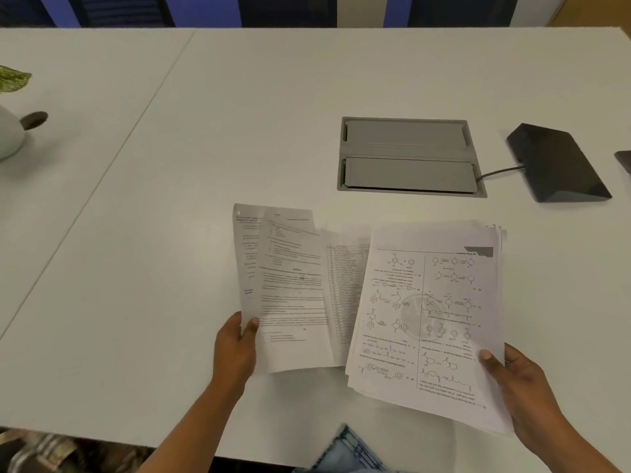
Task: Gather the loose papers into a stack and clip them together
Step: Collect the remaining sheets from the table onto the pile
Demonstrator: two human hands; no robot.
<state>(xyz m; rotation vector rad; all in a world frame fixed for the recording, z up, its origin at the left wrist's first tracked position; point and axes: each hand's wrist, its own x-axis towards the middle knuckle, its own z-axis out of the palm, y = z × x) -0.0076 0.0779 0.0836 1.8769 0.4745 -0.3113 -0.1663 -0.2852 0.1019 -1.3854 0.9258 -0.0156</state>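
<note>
Over the table [239, 131], left hand [235, 349] and right hand [522, 387] hold papers [426, 302] lengthwise away.

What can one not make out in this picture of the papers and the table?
- Head view: print on the left sheets and the right stack is blurred, unreadable.
- Fingers of the left hand and right hand lie hidden beneath the paper; only thumbs show.
- The white pot is cut by the left edge.
- No clip is in view.
</note>
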